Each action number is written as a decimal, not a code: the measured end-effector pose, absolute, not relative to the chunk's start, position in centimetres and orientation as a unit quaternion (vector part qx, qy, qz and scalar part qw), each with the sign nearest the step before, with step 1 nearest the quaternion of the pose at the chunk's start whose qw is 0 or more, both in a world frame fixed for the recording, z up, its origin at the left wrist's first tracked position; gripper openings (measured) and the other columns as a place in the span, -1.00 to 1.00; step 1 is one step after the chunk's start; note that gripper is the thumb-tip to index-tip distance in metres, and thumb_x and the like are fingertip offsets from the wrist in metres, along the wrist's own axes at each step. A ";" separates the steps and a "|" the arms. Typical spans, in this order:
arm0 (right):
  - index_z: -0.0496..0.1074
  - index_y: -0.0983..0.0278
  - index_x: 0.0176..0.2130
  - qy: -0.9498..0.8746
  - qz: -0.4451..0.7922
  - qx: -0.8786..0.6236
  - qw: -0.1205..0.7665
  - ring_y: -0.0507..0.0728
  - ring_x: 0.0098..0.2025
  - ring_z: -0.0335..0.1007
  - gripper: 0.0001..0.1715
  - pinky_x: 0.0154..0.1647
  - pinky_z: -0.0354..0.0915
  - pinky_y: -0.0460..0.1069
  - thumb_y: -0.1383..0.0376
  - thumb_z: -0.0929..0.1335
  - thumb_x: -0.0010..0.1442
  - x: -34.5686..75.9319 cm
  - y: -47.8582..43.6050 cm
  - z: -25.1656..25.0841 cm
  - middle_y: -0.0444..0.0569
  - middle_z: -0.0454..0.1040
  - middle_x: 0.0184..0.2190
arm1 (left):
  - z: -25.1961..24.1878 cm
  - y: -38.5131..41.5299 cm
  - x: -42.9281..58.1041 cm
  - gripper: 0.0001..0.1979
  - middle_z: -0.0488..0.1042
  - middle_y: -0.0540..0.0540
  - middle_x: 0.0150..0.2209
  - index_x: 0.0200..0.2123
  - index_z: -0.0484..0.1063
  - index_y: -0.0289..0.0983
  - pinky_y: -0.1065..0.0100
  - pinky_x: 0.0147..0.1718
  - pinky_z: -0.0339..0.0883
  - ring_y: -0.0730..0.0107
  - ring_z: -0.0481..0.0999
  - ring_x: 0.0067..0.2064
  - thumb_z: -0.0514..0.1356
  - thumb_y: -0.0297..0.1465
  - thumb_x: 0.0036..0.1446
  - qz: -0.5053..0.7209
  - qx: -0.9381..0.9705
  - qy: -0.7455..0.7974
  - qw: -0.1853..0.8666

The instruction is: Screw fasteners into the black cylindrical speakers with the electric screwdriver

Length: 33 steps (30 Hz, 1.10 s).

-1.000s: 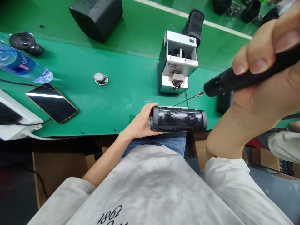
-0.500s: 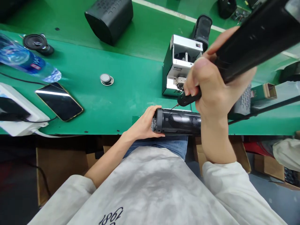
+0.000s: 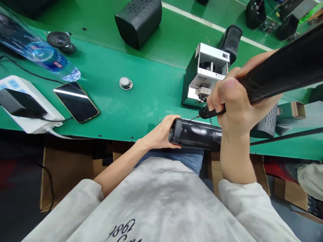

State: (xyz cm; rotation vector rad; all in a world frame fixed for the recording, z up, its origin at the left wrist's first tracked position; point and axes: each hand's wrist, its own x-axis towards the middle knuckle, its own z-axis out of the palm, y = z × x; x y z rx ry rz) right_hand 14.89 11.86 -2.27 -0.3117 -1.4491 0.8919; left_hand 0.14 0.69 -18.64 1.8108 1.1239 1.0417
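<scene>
At the table's front edge lies a long black speaker housing [image 3: 195, 136] with perforated grille patches. My left hand [image 3: 164, 132] grips its left end, thumb and fingers on opposite sides. My right hand [image 3: 239, 97] is closed around a black electric screwdriver [image 3: 272, 75], whose thick body slants up to the right. Its thin bit meets the housing's upper edge near the left end; I cannot make out a screw there. Just behind stands a silver and black screw feeder [image 3: 208, 74]. The right end of the housing is hidden by my right wrist.
A phone [image 3: 76, 102], a white power strip [image 3: 27, 107] and a water bottle [image 3: 42, 53] lie at left. A small round metal part [image 3: 125, 83] sits mid-table. Black speaker casings [image 3: 140, 22] stand farther back. Cardboard boxes [image 3: 60, 174] are under the table.
The whole view has shifted and tilted slightly, so the table items appear farther right. Both hands keep their holds, and the screwdriver bit stays at the same end of the housing.
</scene>
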 end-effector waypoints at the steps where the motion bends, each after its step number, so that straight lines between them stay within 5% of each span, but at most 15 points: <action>1: 0.59 0.14 -0.17 -0.634 0.394 -0.128 0.653 -0.10 -0.67 0.00 -0.58 -0.76 0.03 -0.13 -0.01 0.69 0.22 14.8 12.1 -2.4 -0.20 0.20 -0.51 | -18.6 0.7 0.1 0.21 0.38 -0.41 0.42 0.51 0.15 -0.13 -0.38 0.46 0.37 -0.42 0.42 0.46 0.71 -0.10 -0.06 0.409 0.708 0.438 0.374; 11: 0.56 0.06 -0.02 -0.691 0.397 -0.094 0.597 -0.12 -0.70 -0.09 -0.62 -0.76 0.01 -0.17 -0.03 0.60 0.31 15.9 12.5 -2.6 -0.25 0.13 -0.55 | -18.2 0.6 0.2 0.12 0.39 -0.36 0.38 0.46 0.15 -0.14 -0.26 0.42 0.44 -0.30 0.48 0.41 0.69 -0.10 0.01 0.417 0.709 0.425 0.377; 17: 0.43 0.10 -0.08 -0.663 0.375 -0.062 0.645 -0.14 -0.72 -0.16 -0.60 -0.80 -0.12 -0.20 0.00 0.58 0.28 15.4 13.8 -3.8 -0.26 0.23 -0.51 | -18.3 0.7 0.2 0.15 0.41 -0.36 0.37 0.46 0.14 -0.15 -0.24 0.39 0.48 -0.30 0.53 0.37 0.70 -0.15 -0.04 0.407 0.700 0.432 0.397; 23: 0.47 0.11 -0.12 -0.654 0.394 -0.082 0.640 -0.11 -0.70 -0.01 -0.56 -0.78 0.04 -0.15 0.01 0.65 0.25 15.6 13.1 -3.3 -0.26 0.33 -0.49 | -18.2 0.9 0.2 0.12 0.43 -0.34 0.35 0.45 0.18 -0.15 -0.22 0.39 0.47 -0.30 0.52 0.37 0.69 -0.15 -0.04 0.413 0.701 0.428 0.394; 27: 0.59 0.09 -0.04 -0.664 0.466 -0.074 0.580 -0.05 -0.69 0.10 -0.77 -0.74 0.18 -0.11 0.28 0.57 0.31 17.1 12.4 -1.0 -0.29 0.29 -0.54 | -18.1 0.8 0.2 0.11 0.41 -0.35 0.35 0.45 0.16 -0.16 -0.22 0.39 0.46 -0.30 0.51 0.37 0.68 -0.09 -0.01 0.410 0.704 0.428 0.390; 30: 0.59 0.18 -0.21 -0.634 0.451 -0.055 0.625 -0.06 -0.69 0.12 -0.91 -0.73 0.20 -0.12 0.36 0.52 0.27 18.7 13.3 1.2 -0.27 0.22 -0.57 | -18.0 0.7 0.2 0.11 0.39 -0.37 0.36 0.46 0.13 -0.15 -0.22 0.39 0.47 -0.31 0.51 0.38 0.67 -0.08 0.02 0.400 0.707 0.433 0.390; 33: 0.38 0.24 -0.46 -0.574 0.351 -0.075 0.736 -0.08 -0.66 0.17 -0.69 -0.70 0.20 -0.13 0.32 0.52 0.22 19.4 15.8 2.7 -0.26 0.11 -0.59 | -17.8 0.6 0.1 0.14 0.38 -0.37 0.39 0.48 0.11 -0.13 -0.22 0.40 0.46 -0.32 0.50 0.40 0.67 -0.09 0.02 0.392 0.708 0.439 0.390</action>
